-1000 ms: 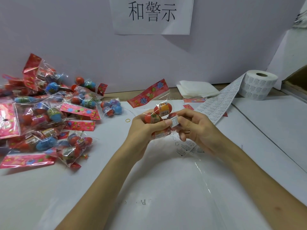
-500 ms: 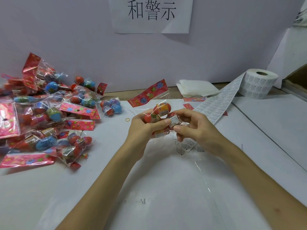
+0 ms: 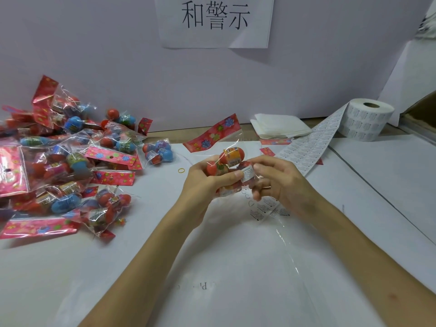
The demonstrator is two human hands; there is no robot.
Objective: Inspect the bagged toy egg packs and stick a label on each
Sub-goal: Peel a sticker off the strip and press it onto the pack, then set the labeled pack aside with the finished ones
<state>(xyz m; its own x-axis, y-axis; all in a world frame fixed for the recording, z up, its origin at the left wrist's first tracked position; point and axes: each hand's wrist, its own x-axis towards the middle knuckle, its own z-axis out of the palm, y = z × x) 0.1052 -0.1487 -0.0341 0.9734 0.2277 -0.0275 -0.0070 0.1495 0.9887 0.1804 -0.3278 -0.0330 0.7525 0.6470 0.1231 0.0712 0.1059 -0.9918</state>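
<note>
A clear bag of red and orange toy eggs (image 3: 230, 159), topped by a red flowered header card (image 3: 212, 133), is held up at the table's centre. My left hand (image 3: 205, 185) grips the pack from the left, thumb across its front. A small white warning label (image 3: 247, 173) lies on the pack's front. My right hand (image 3: 276, 182) holds the pack's right side, its thumb and forefinger at the label's edge. A roll of white labels (image 3: 368, 121) stands at the back right, and its strip (image 3: 309, 147) runs down toward my hands.
A heap of bagged toy egg packs (image 3: 66, 161) covers the left of the white table. A folded white cloth (image 3: 279, 126) lies at the back. A small rubber band (image 3: 181, 170) sits left of my hands. A clear plastic sheet (image 3: 271, 256) with printed warnings lies under my arms.
The pack and both hands have stayed nearly in place. My right hand's fingers have shifted slightly around the label on the pack's front.
</note>
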